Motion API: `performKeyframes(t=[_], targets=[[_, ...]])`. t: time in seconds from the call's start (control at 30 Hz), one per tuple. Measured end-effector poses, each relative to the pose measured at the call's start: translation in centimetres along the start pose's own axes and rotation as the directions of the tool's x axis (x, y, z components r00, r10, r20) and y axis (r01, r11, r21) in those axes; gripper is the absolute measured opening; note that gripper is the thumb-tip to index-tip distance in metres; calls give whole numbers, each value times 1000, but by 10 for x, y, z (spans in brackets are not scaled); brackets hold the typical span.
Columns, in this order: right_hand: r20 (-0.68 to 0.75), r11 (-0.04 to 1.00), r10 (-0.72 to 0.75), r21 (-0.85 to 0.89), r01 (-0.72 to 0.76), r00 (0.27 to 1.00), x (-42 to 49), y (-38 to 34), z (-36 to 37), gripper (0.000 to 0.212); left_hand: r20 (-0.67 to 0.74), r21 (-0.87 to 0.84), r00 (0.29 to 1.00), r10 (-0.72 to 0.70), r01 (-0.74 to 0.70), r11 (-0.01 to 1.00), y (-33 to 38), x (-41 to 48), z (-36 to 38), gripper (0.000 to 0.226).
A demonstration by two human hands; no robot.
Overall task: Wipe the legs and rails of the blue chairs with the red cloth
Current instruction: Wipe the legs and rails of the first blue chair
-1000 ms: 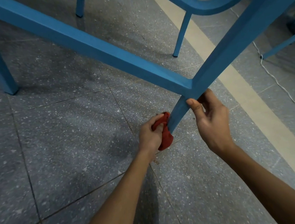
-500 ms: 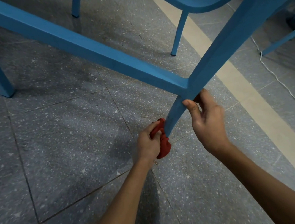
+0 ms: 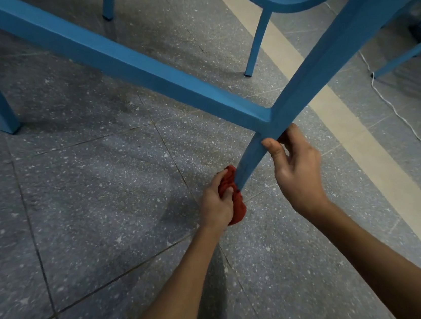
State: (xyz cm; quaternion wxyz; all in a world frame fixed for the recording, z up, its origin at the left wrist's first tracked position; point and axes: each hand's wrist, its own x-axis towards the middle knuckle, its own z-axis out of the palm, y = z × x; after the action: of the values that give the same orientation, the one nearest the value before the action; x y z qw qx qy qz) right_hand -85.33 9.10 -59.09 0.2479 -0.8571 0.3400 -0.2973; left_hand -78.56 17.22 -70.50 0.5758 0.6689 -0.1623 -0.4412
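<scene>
The left hand [image 3: 215,206] grips the bunched red cloth [image 3: 238,209] against the foot of the blue chair leg [image 3: 251,157], just above the floor [image 3: 90,200]. The right hand [image 3: 298,175] pinches that leg just below the rail [image 3: 138,59] joint. It seems best to wrap the cloth round every face and draw it upward, with the chair braced.

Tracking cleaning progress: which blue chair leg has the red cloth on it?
The nearest leg, gripped by the right hand; the left hand holds the red cloth against it.

My cloth [image 3: 238,209] is red, the chair [image 3: 112,57] blue, the floor [image 3: 90,200] speckled grey with a cream stripe [image 3: 361,141].
</scene>
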Motion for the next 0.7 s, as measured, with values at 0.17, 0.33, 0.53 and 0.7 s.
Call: performKeyframes(t=[0.17,0.33,0.53,0.7], targets=[[-7,1000,-15,21,15,1000,0,2,1,30,-46,-108,981,190,-194,975,33,-12,-4,44],[-6,999,-15,38,15,1000,0,2,1,31,-61,-123,947,317,-322,939,35,-18,-7,45],[-1,1000,-23,-4,23,1000,0,2,0,29,73,-48,994,77,-73,996,15,4,-11,42],[-2,999,-35,-15,35,999,0,1,0,30,47,-113,989,140,-134,985,35,5,-11,42]])
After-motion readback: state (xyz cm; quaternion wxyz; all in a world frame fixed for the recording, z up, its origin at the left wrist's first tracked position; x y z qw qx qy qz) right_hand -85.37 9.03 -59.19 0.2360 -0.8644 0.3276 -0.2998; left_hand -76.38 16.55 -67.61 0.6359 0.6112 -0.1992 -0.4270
